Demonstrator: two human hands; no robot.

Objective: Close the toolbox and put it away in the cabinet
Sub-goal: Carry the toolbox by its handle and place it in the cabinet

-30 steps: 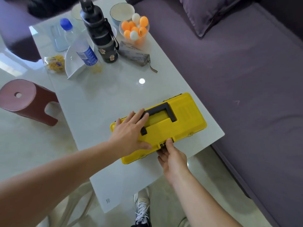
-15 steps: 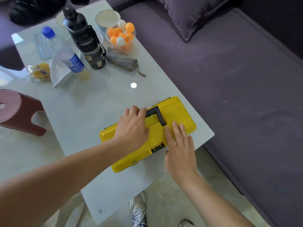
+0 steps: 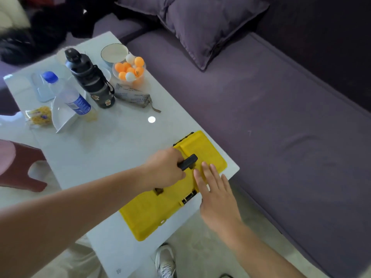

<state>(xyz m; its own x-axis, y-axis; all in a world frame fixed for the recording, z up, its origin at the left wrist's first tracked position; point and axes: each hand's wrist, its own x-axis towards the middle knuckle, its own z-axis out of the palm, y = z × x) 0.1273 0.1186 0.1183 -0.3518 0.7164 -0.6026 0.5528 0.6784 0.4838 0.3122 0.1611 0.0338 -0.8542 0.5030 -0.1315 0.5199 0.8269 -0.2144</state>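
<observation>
Toolbox (image 3: 160, 203), yellow and with its lid down, lies flat at the near right corner of the white table (image 3: 104, 149), close to the edge that faces the sofa. The left hand (image 3: 166, 169) has its fingers curled around the black carry handle (image 3: 188, 162), which stands raised off the lid. Just to the right of those fingers, the right hand (image 3: 216, 195) is spread flat with its fingers apart, the fingertips over the lid beside the handle end; whether they press on the lid cannot be told. Under the right palm a dark latch (image 3: 188, 197) shows on the front edge of the box. Well beyond the fingers stand a black flask (image 3: 90, 81), a clear water bottle (image 3: 68, 95) and a bowl of ping-pong balls (image 3: 129, 68). To the right runs the purple sofa (image 3: 271, 121) with a cushion (image 3: 202, 25).
</observation>
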